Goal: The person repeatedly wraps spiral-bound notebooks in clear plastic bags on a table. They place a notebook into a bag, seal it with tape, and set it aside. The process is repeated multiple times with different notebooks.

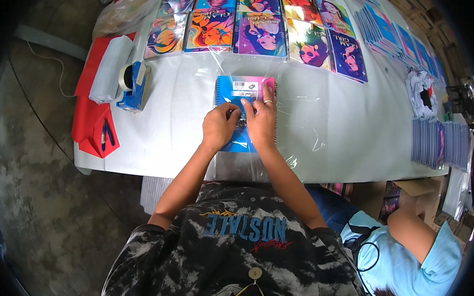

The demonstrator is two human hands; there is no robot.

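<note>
A blue and pink spiral notebook (226, 142) lies on the table in front of me, back cover up, with a white label (244, 86) near its far edge. Clear plastic film (299, 105) spreads under and around it, catching the light in creases. My left hand (219, 126) rests on the notebook's left half, thumb and fingers pinched together; what they grip is too small to make out. On the right half lies my right hand (261, 121), a ring on one finger, its fingers stretched out over the cover and the thumb spread toward the left hand.
Rows of colourful notebooks (210, 30) cover the far side. A blue tape dispenser (134, 89), a white bundle (112, 69) and pens (108, 133) on red material sit left. Stacked notebooks (440, 142) stand right. Beside me at lower right is a person in a light-blue shirt (402, 264).
</note>
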